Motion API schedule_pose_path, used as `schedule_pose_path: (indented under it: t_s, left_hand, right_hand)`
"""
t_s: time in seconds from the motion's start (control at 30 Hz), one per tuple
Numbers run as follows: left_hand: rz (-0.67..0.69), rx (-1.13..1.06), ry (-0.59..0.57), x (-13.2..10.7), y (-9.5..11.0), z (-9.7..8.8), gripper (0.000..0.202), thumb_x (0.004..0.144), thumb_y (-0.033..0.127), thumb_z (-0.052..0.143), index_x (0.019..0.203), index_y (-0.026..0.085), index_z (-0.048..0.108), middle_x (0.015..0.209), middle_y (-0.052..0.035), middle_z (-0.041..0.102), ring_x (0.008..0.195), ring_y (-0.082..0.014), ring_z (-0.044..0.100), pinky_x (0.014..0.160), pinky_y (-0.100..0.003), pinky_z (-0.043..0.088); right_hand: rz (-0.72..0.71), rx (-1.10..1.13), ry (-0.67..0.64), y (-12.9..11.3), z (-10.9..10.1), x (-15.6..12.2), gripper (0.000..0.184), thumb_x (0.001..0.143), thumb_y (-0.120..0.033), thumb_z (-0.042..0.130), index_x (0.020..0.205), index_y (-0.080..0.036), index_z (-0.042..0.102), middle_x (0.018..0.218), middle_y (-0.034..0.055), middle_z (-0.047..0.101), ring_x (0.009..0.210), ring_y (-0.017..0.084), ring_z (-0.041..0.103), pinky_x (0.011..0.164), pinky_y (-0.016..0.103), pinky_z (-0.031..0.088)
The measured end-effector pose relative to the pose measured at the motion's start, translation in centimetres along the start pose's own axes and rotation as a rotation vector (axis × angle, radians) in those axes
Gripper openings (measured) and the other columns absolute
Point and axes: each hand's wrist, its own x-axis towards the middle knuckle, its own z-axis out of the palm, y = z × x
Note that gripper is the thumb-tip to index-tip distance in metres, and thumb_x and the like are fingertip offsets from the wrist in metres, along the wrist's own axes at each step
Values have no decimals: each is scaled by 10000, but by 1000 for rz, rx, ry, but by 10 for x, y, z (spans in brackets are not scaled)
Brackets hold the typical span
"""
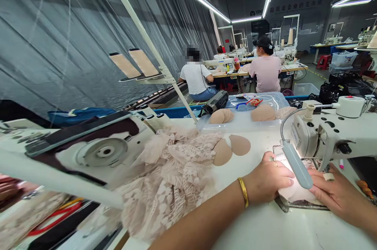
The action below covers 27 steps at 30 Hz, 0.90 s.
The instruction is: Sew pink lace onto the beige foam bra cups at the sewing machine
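My left hand (269, 177), with a gold bangle on its wrist, rests on the white table with fingers curled on a pale pink fabric piece (296, 194) under the sewing machine (330, 132). On the other side of the piece, my right hand (335, 195) lies with fingers stretched flat and pressing it down. A grey lamp head (297, 165) on a flexible neck hangs over the piece and hides the needle area. Two beige bra cups (231, 149) lie just left of my left hand.
A heap of pink lace fabric (173, 171) covers the table's left part. A clear tray (250, 114) behind holds more beige cups. A second machine (97, 147) stands at left. Two people sit with backs turned at tables farther off. Black bags (341, 89) lie right.
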Motion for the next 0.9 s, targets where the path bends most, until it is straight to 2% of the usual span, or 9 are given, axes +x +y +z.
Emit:
schedule_pose_path:
  t_s: [0.2,0.3,0.5,0.63,0.7,0.77,0.9]
  left_hand:
    - [-17,58,-28,0,-3,-2,303,670,38,630,909,222,660,1035,-60,793,940,-269,635,993,-490,232]
    - [-17,73,-35,1,-3,-4,340,680,34,619,953,231,668,1032,-55,792,957,-275,636,988,-489,232]
    - [-10,98,-36,2,-3,-5,304,728,35,615,953,230,677,1016,-54,792,944,-267,636,971,-481,230]
    - [-6,82,-18,2,-4,-4,323,723,26,626,963,235,683,1065,-45,793,950,-262,641,967,-468,225]
    - [10,75,-6,2,-5,-4,318,726,31,632,968,230,682,1054,-42,795,954,-262,649,968,-470,220]
    - [19,72,1,2,-6,-4,297,736,38,633,964,222,682,1061,-44,798,954,-259,654,975,-476,213]
    - [9,63,1,2,-8,-5,380,742,36,630,1054,240,704,1177,-46,794,1038,-257,661,1003,-486,199]
  right_hand:
    - [0,-96,15,7,4,0,295,1042,-401,539,1230,-426,765,1152,-8,814,1000,324,673,838,479,567]
    - [6,-105,20,9,7,-1,317,1045,-392,536,1278,-432,747,1134,-7,817,1028,328,673,849,477,566]
    - [-13,-119,90,8,10,-1,354,1038,-377,541,1332,-431,730,1219,-1,803,1011,316,674,875,467,558]
    - [-8,-134,64,7,8,-2,350,1050,-382,513,1323,-420,728,1147,10,814,956,310,666,833,453,573]
    - [3,-129,45,9,8,-3,329,1058,-399,493,1253,-402,757,1070,25,815,926,308,667,822,458,580]
    - [15,-118,61,11,8,-4,322,1062,-432,486,1158,-378,788,1022,44,810,971,319,683,866,482,586]
    - [56,-88,165,16,10,-5,371,1057,-502,480,1135,-315,791,1128,93,797,1190,357,675,996,514,577]
